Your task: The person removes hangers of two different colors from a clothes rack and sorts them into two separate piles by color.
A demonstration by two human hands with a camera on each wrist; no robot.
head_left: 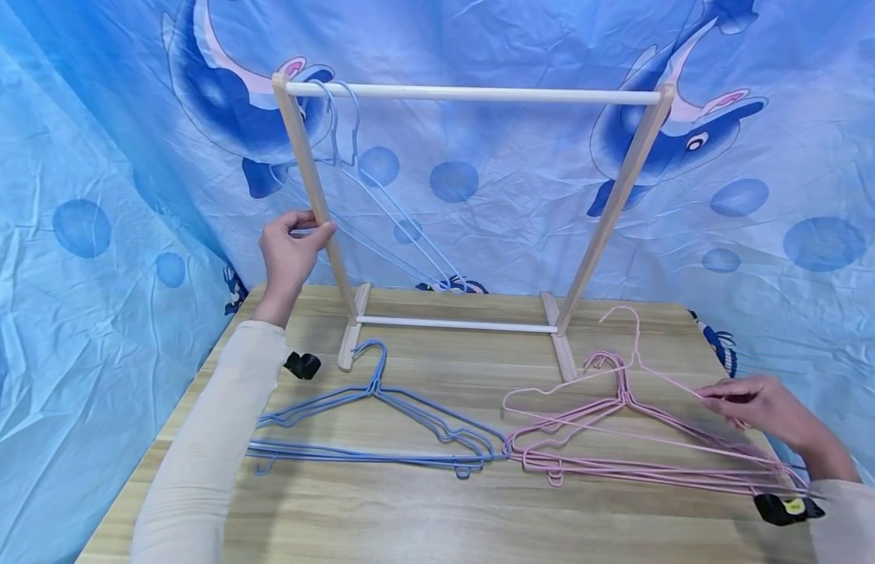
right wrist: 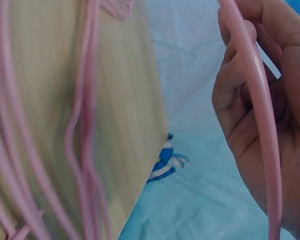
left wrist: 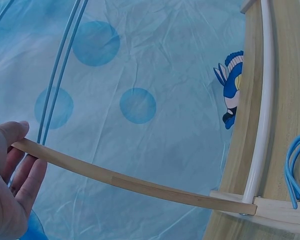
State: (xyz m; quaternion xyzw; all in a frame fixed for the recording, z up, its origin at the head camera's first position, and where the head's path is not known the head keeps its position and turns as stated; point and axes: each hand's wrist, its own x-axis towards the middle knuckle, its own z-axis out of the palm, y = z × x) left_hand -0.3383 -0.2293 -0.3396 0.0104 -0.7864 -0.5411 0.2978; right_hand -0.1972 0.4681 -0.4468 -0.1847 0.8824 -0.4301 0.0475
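My left hand (head_left: 289,247) pinches the left wooden post (head_left: 306,157) of a small clothes rack, thumb and fingers on either side of it. Two blue hangers (head_left: 354,129) hang from the left end of its white top rail (head_left: 479,93). On the right, my right hand (head_left: 771,411) holds a pink hanger (head_left: 636,337) by its right shoulder, hook upward. This hanger is raised over a stack of pink hangers (head_left: 623,388) on the table. The right wrist view shows the pink wire (right wrist: 262,100) crossing in front of the curled fingers (right wrist: 230,90).
Several blue hangers (head_left: 376,384) lie stacked on the wooden table (head_left: 437,517), left of the pink ones. A white lower bar (head_left: 454,323) joins the rack's feet. Behind hangs a blue curtain (head_left: 479,235) with dolphins. Small black objects (head_left: 302,365) lie near both arms.
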